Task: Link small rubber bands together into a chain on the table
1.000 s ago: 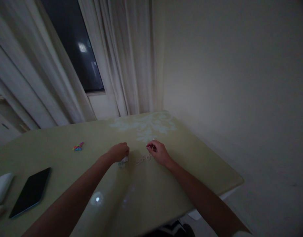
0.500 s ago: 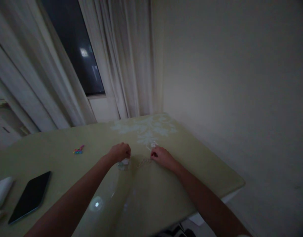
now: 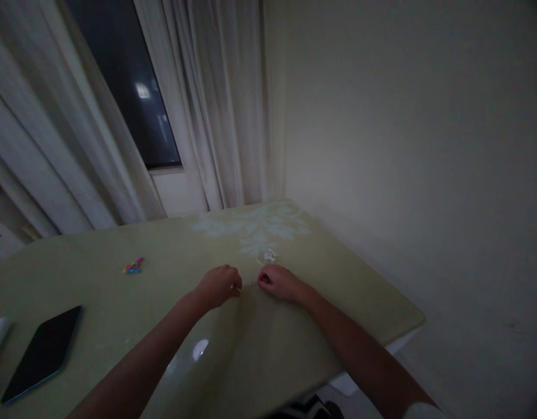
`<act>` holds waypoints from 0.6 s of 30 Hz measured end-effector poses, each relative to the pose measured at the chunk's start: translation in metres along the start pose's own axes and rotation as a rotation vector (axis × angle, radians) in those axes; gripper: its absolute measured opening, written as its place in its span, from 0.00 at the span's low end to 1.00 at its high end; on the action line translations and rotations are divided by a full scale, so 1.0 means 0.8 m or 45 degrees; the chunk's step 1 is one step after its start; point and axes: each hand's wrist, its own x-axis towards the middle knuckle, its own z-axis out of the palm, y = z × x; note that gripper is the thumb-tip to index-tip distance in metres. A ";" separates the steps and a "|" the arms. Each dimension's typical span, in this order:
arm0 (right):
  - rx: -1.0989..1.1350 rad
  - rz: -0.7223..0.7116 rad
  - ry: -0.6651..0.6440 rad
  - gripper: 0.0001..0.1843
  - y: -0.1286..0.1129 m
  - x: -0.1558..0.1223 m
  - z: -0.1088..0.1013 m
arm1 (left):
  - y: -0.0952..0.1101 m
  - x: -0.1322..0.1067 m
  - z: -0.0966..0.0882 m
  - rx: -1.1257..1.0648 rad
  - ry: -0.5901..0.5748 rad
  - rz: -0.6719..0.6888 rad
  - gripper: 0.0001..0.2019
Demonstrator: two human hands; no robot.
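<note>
**Small pale strand point(image 3: 253, 285) lying between the left hand point(image 3: 220, 284) and the right hand point(image 3: 281, 281)**

A pale green worktop point(image 3: 295, 343) is filling the lower scene. Two bare hands are facing each other over it, the left at nine o'clock, the right at three. A dark tablet point(image 3: 43, 354) is lying well apart at eight o'clock from them. Bright coloured pieces point(image 3: 133, 266) are sitting at nine o'clock, beyond the left hand. Small white pieces point(image 3: 270, 255) are lying near the right hand, at its eleven o'clock. The faint strand is lying at nine o'clock from the right grip, the nearer one, its long axis apparently running nine to three. Both grips are resting with fingers bent inward; whether either is clamping the strand, I cannot tell.
</note>
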 end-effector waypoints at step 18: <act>-0.116 -0.054 -0.018 0.08 -0.022 0.005 0.011 | 0.014 0.018 0.035 -0.048 0.166 0.014 0.12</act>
